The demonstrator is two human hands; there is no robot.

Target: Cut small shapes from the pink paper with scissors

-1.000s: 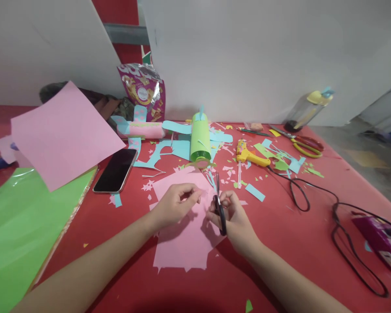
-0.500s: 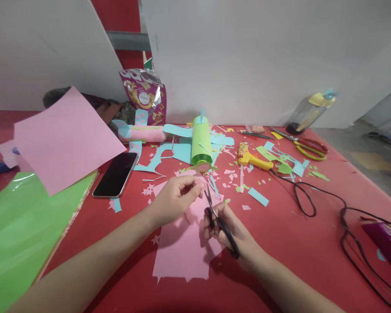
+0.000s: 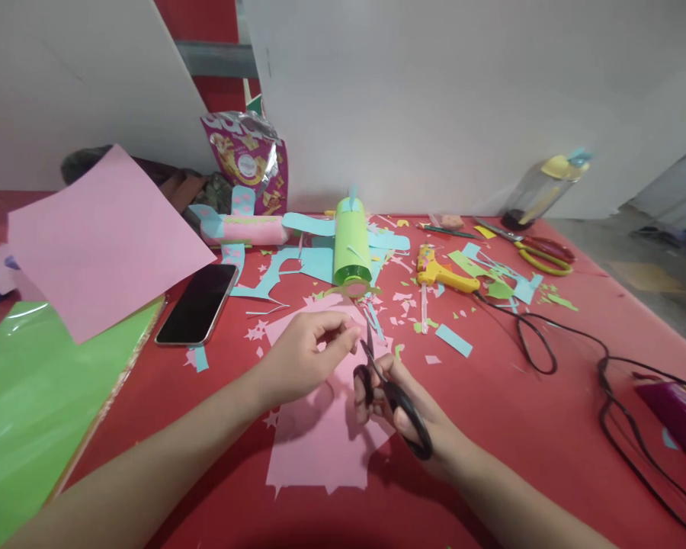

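My left hand (image 3: 312, 351) is closed in a pinch above the pink sheet. At its fingertips is a small piece of what looks like pink paper, mostly hidden by the fingers. Black-handled scissors (image 3: 407, 412) are in my right hand (image 3: 400, 389), fingers through the loops, their blades slightly apart and pointing up beside the left fingertips. Beneath both hands lies a pink paper sheet (image 3: 320, 450) with jagged cut edges. Just beyond stands a green paper tube (image 3: 351, 240) with blue paper wings, and a pink tube model (image 3: 254, 229) lies to its left.
A phone (image 3: 197, 305), a pink sheet (image 3: 111, 244) and a green pack (image 3: 40, 404) lie left. To the right are a yellow glue gun (image 3: 446, 278) with a black cord (image 3: 572, 343), larger scissors (image 3: 540, 252), a bottle (image 3: 543, 194) and paper scraps. A snack bag (image 3: 251, 160) stands behind.
The scissors have turned slightly, their blades now more upright and nearer the left fingertips. My left hand keeps its pinch. The whole view has shifted a little.
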